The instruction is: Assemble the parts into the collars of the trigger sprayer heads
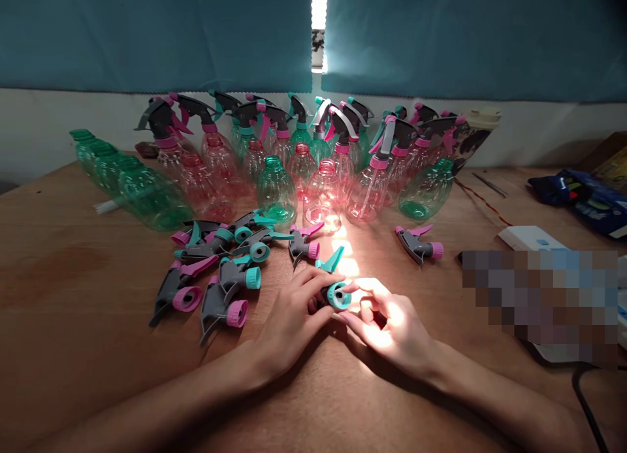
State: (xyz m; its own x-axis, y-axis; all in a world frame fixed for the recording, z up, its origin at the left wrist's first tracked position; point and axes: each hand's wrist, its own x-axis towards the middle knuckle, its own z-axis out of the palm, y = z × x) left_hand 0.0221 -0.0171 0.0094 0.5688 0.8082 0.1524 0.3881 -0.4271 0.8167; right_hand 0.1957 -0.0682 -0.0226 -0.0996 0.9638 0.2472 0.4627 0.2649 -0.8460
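Between my two hands is a grey trigger spray head [338, 296] with a teal trigger and a teal screw collar, its open end facing me. My left hand [294, 309] grips it from the left, fingers over the top and thumb below. From the right, my right hand [386, 316] has thumb and index finger closed at the collar's rim; whether something small is in that pinch I cannot tell. Just behind lies a grey and pink spray head [304, 244]. Left of my left hand sit several loose spray heads [223, 290], with pink or teal collars.
Clear pink bottles [322, 198] and green bottles [277, 192] stand behind, several fitted with spray heads. Green bottles [151, 195] lean at left. Another pink-collared spray head [420, 244] lies right. A blurred-out flat object [539, 303], a white box [533, 237] and a cable [585, 401] are farther right.
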